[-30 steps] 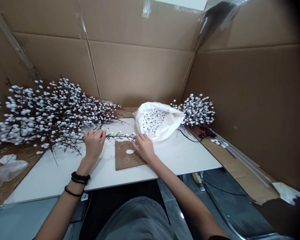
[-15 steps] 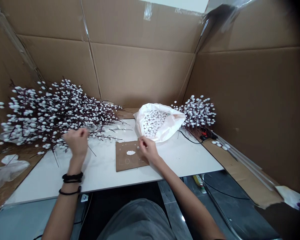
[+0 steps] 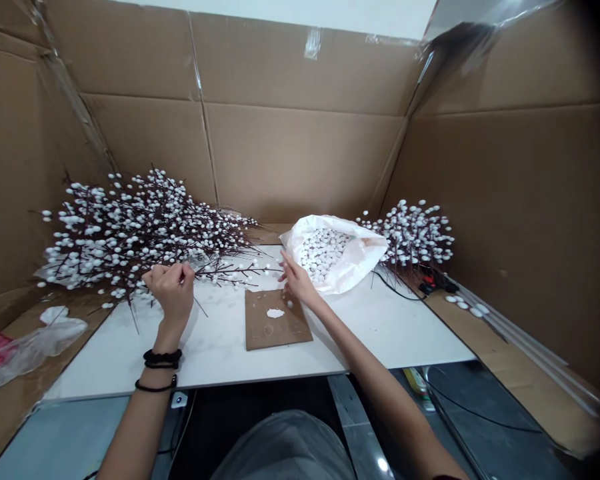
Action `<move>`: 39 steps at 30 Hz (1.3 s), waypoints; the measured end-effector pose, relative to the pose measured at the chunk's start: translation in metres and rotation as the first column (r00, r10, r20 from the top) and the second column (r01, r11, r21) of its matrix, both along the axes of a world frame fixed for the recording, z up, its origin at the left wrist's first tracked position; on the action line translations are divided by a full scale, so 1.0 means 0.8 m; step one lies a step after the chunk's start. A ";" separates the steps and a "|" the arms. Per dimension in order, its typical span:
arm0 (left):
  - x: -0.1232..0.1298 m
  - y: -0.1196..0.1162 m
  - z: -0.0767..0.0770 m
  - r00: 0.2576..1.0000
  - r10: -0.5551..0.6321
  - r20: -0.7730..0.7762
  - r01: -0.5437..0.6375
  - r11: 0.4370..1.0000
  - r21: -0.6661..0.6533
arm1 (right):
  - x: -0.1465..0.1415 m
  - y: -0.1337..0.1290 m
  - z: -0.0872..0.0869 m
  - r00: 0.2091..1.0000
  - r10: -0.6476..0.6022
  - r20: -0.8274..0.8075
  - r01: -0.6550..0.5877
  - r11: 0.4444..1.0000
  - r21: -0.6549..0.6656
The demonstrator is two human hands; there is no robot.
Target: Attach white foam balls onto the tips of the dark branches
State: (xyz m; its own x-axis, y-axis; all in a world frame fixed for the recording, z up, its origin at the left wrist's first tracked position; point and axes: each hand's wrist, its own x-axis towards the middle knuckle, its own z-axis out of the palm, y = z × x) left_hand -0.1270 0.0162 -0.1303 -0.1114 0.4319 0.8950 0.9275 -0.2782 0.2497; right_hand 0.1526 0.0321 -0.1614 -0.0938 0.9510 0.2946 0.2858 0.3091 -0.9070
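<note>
My left hand (image 3: 173, 290) is closed around the dark stem of an artificial berry branch (image 3: 235, 272), which points right across the white table. White foam balls sit on its twigs. Near the branch's tip is my right hand (image 3: 299, 281), its fingers extended and apart; whether it touches the tip is unclear. Beyond that hand, a white plastic bag (image 3: 343, 270) lies open, full of small white balls (image 3: 323, 250). Below the branch lies a brown cardboard piece (image 3: 260, 333) with a white blob, perhaps glue (image 3: 275, 313), and a few loose balls on it.
A large heap of white-berried branches (image 3: 145, 227) covers the back left, and a smaller bunch (image 3: 415, 233) stands right of the bag. Cardboard walls (image 3: 300, 160) enclose the table (image 3: 210, 360). A clear plastic bag (image 3: 63, 333) lies at left; a black cable (image 3: 395, 287) runs at right.
The view has shifted, so the table sits further right and lower. My right hand has gone from pinched over the cardboard to spread fingers by the branch tip. The left stays closed.
</note>
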 end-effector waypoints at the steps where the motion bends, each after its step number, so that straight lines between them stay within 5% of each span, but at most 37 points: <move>1: 0.000 -0.001 0.000 1.000 -0.010 -0.021 0.010 1.000 -0.003 | 0.002 0.004 0.004 0.999 0.010 -0.031 -0.011 0.999 -0.030; 11: 0.025 -0.001 -0.013 0.945 -0.202 -0.258 0.180 0.978 -0.107 | 0.041 -0.054 0.004 0.964 0.261 -0.050 -0.266 0.952 -0.149; 28: 0.031 0.003 -0.017 0.853 -0.311 -0.418 0.271 0.950 -0.155 | 0.035 -0.063 -0.004 0.943 0.317 0.097 -0.298 0.939 -0.173; 39: 0.025 0.004 -0.016 0.919 -0.236 -0.317 0.232 0.971 -0.051 | 0.036 -0.063 -0.002 0.956 0.276 0.103 -0.271 0.960 -0.066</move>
